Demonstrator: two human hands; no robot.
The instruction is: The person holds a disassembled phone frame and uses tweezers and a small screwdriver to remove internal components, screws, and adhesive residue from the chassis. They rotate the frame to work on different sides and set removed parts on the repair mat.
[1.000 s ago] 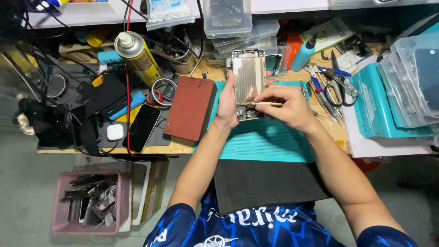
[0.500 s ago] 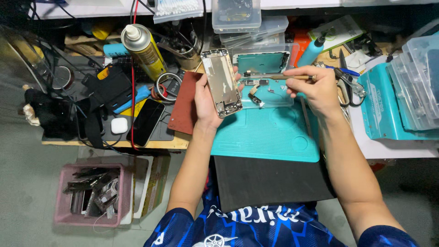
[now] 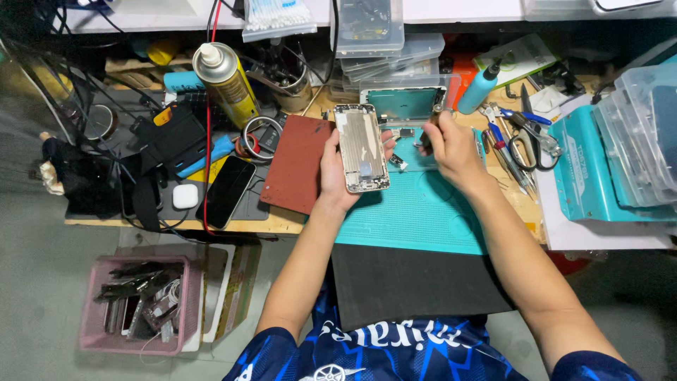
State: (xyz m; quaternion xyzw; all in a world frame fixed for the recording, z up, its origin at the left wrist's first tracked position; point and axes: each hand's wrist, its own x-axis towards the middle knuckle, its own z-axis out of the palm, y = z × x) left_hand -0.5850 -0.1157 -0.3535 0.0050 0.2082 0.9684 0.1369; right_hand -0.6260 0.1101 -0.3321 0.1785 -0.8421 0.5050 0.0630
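The left hand (image 3: 337, 173) grips an opened phone housing (image 3: 361, 148) by its long left edge, holding it face-up and tilted a little above the teal work mat (image 3: 416, 212), with its lower end near the wrist. The right hand (image 3: 451, 144) is pinched closed around a slim tool (image 3: 431, 125) (tweezers by the look of it, though the tip is too small to tell), held just beside the housing's upper right corner, over the mat's far edge and in front of a clear plastic tray (image 3: 405, 102). A few tiny parts (image 3: 399, 161) lie loose on the mat between the two hands. To the left sit a reddish-brown pad (image 3: 296, 166), a dark phone (image 3: 227, 190) lying flat, and a yellow spray can (image 3: 224, 83); scissors and pliers (image 3: 525, 134) lie to the right. The likely trouble is the grip: the housing is held on one side only, so a push from the tool could twist it loose. The small parts could also be brushed off the mat by either wrist and lost among the clutter.
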